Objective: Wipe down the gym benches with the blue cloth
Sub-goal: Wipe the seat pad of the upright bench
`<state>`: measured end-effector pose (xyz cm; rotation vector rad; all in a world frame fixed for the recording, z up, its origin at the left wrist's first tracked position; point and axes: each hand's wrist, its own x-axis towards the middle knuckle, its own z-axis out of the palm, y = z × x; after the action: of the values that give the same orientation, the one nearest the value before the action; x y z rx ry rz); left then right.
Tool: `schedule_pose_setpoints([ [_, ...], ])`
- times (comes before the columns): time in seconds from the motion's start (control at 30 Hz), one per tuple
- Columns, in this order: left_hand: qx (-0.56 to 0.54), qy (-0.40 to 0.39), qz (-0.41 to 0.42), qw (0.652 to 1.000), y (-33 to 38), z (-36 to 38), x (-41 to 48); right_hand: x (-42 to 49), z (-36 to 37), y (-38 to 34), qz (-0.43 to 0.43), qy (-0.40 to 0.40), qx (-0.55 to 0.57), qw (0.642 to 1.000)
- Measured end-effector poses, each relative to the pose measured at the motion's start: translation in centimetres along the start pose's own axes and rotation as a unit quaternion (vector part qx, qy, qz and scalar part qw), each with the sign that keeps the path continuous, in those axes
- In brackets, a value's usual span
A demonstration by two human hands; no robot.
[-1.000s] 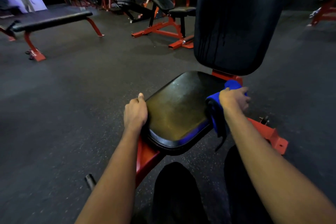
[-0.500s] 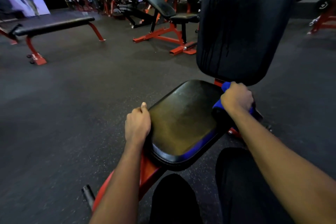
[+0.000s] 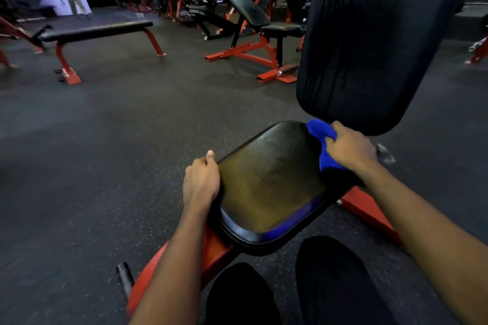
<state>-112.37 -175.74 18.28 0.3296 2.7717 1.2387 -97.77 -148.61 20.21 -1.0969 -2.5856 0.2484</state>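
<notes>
Two hands | left hand (image 3: pixel 202 182) grips seat (image 3: pixel 269 182) | right hand (image 3: pixel 351 150) fingers clamp blue cloth (image 3: pixel 320 130) | I fear backrest (image 3: pixel 369 34) snagging it.

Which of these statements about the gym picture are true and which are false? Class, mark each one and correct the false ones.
1. The right hand holds the blue cloth at the seat pad's far right corner. True.
2. The left hand holds a spray bottle. False: it grips the seat pad's left edge.
3. The backrest pad stands steeply raised beyond the seat pad. True.
4. The flat bench stands right of the seat pad. False: it stands far off to the left.
</notes>
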Motion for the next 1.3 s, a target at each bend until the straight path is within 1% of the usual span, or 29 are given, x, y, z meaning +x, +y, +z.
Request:
schedule_pose_setpoints([
  [0.07,0.001,0.004,0.006,1.000,0.0,0.1,0.1,0.9,0.4,-0.8,-0.011,-0.004,-0.018,1.000],
  [0.17,0.004,0.008,0.007,1.000,0.1,0.2,0.1,3.4,0.5,-3.9,-0.024,-0.028,-0.048,0.998],
  [0.27,0.000,0.006,0.006,1.000,0.0,0.3,0.1,4.7,0.6,-4.8,-0.030,-0.041,-0.046,0.998],
  [0.33,-0.003,0.007,0.005,1.000,-0.1,0.3,0.1,3.7,0.6,-3.6,-0.043,-0.031,-0.039,0.998],
  [0.43,0.002,0.012,0.012,1.000,-0.1,0.5,0.2,1.3,0.8,-2.0,-0.074,0.008,-0.044,0.996],
  [0.53,0.014,0.015,0.009,1.000,-0.2,0.6,0.4,2.4,1.4,-3.1,-0.103,0.014,-0.056,0.993],
  [0.67,0.016,0.015,0.003,1.000,-0.3,0.7,0.6,6.5,2.2,-7.1,-0.112,-0.046,-0.059,0.991],
  [0.73,0.013,0.018,0.004,1.000,-0.5,0.8,0.7,8.8,2.8,-8.5,-0.131,-0.086,-0.044,0.987],
  [0.83,0.001,0.023,0.005,1.000,-0.6,0.9,0.9,10.5,3.5,-8.7,-0.189,-0.127,-0.016,0.974],
  [0.9,0.003,0.025,0.007,1.000,-0.7,1.0,1.0,10.5,3.8,-7.6,-0.240,-0.135,0.013,0.961],
  [0.93,0.004,0.026,0.007,1.000,-0.7,1.0,1.1,10.4,3.8,-7.0,-0.252,-0.141,0.022,0.957],
  [0.97,0.002,0.028,0.007,1.000,-0.7,1.0,1.1,10.6,3.9,-6.7,-0.249,-0.152,0.022,0.956],
  [1.07,0.001,0.030,0.005,1.000,-1.1,1.2,1.6,12.0,3.9,-7.6,-0.160,-0.192,-0.011,0.968],
  [1.13,0.000,0.034,-0.003,0.999,-1.3,1.4,1.8,12.4,4.3,-9.4,-0.139,-0.195,-0.039,0.970],
  [1.2,0.002,0.036,-0.003,0.999,-1.3,1.4,1.8,11.9,4.4,-10.7,-0.161,-0.189,-0.050,0.967],
  [1.3,-0.003,0.035,0.003,0.999,-1.2,1.3,1.7,10.9,4.1,-9.6,-0.236,-0.189,-0.018,0.953],
])
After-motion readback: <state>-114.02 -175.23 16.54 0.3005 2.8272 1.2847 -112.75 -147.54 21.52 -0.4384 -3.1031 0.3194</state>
